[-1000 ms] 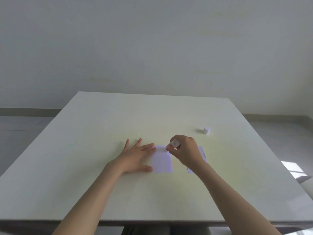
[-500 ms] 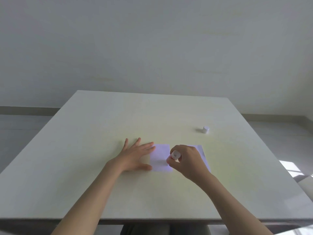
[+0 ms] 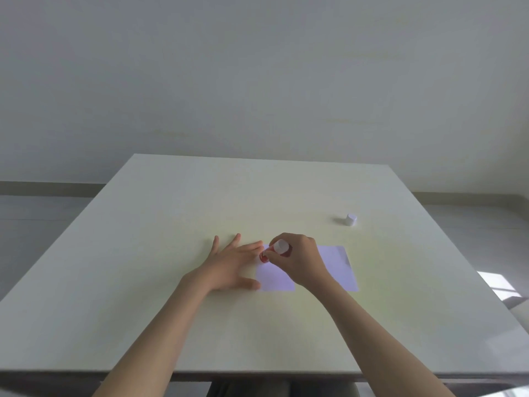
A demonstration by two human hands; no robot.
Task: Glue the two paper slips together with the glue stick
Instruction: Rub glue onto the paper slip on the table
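Two pale lilac paper slips lie side by side on the table. My left hand (image 3: 232, 263) lies flat with fingers spread, its fingertips and thumb pressing the left edge of the left slip (image 3: 274, 277). My right hand (image 3: 300, 260) grips a red glue stick (image 3: 279, 249) with a white end, tilted, its tip down on the far left corner of that left slip. The right slip (image 3: 340, 267) lies bare beside my right wrist, partly hidden by the hand.
The glue stick's white cap (image 3: 350, 219) stands on the table at the far right. The off-white table (image 3: 171, 224) ends near my body; a plain wall and grey floor lie beyond.
My right hand has moved the glue stick from the near part of the left slip back up to its far left corner. My left hand has stayed flat on the slip's edge.
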